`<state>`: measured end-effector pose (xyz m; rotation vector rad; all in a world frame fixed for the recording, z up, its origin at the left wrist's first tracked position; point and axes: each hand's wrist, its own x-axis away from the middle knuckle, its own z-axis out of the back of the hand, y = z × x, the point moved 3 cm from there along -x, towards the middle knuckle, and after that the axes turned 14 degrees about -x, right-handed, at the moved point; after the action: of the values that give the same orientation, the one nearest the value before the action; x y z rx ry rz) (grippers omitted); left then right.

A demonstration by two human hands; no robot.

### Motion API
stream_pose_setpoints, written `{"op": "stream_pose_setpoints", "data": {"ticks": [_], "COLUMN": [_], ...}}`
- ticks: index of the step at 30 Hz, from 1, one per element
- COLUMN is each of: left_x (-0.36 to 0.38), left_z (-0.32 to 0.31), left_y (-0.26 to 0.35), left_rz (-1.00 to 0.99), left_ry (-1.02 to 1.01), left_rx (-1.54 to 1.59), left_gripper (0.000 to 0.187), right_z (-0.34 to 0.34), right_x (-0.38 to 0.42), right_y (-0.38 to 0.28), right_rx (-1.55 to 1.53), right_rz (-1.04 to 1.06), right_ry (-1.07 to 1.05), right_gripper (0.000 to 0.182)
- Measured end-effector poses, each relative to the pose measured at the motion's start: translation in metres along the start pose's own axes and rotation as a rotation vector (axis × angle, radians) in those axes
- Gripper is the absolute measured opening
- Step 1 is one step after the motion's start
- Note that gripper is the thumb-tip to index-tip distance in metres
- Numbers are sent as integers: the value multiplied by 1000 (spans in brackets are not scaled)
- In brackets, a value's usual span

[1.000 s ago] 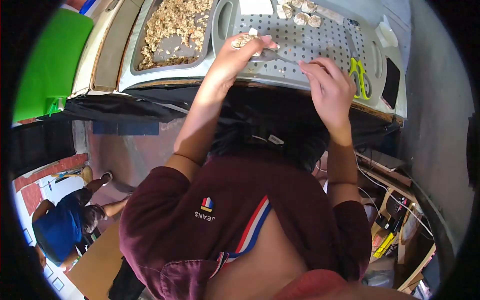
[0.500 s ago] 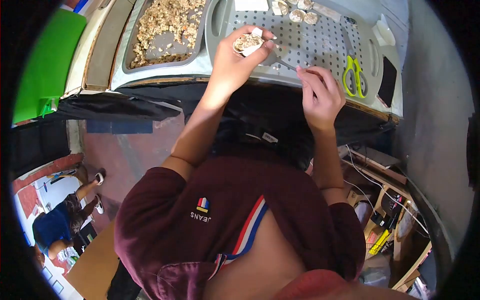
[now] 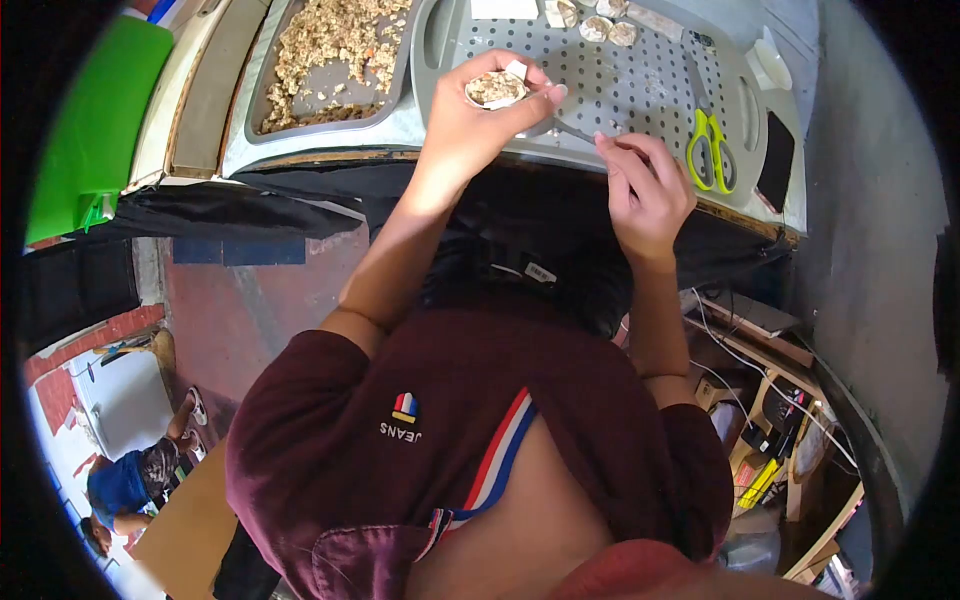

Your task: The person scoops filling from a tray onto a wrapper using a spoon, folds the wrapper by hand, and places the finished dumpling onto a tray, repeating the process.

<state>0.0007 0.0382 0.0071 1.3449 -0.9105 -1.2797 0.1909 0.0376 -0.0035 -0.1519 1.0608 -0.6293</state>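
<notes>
My left hand (image 3: 470,110) is closed around a thin white dumpling wrapper (image 3: 516,70), cupped upright with one pale corner sticking up. Chopped, speckled filling (image 3: 494,89) shows at its top. In my right hand (image 3: 650,190), the thumb and fingers pinch the end of a grey metal spoon (image 3: 574,131). The spoon points toward my left hand, and its bowl is mostly hidden behind the left thumb. Both hands are over the near edge of a grey perforated tray (image 3: 640,90). Several wrapped dumplings (image 3: 608,27) sit at the tray's far side.
A metal pan (image 3: 330,100) with more filling stands left of the tray. Green-handled scissors (image 3: 708,150) and a dark phone (image 3: 776,160) lie at the right. A white square stack (image 3: 503,9) is at the far edge. Another person (image 3: 125,480) is in the background, lower left.
My left thumb has shifted slightly right and up, uncovering more filling. The spoon's bowl has become more hidden; my right hand has barely moved. The person behind has moved lower.
</notes>
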Motion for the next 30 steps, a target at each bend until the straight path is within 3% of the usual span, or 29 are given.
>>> {"op": "stream_pose_setpoints", "data": {"ticks": [3,9,18,24,30], "left_x": [0,0,0,-7,-4], "left_z": [-1,-5,-3,2,0], "left_y": [1,1,-4,-12,-6], "left_rz": [17,63,37,-38,-45], "left_ry": [-9,14,-25,-105,-117], "left_rx": [-12,-44,-120,186,65], "left_gripper": [9,25,26,37,37], "right_z": [1,2,2,2,3], "right_x": [0,3,4,4,2], "right_y": [-2,-1,0,1,0], "right_rx": [16,8,-11,-15,-23], "right_rz": [25,11,-5,-4,-6], "right_ry": [-9,0,10,24,22], "right_gripper": [27,26,26,26,25]}}
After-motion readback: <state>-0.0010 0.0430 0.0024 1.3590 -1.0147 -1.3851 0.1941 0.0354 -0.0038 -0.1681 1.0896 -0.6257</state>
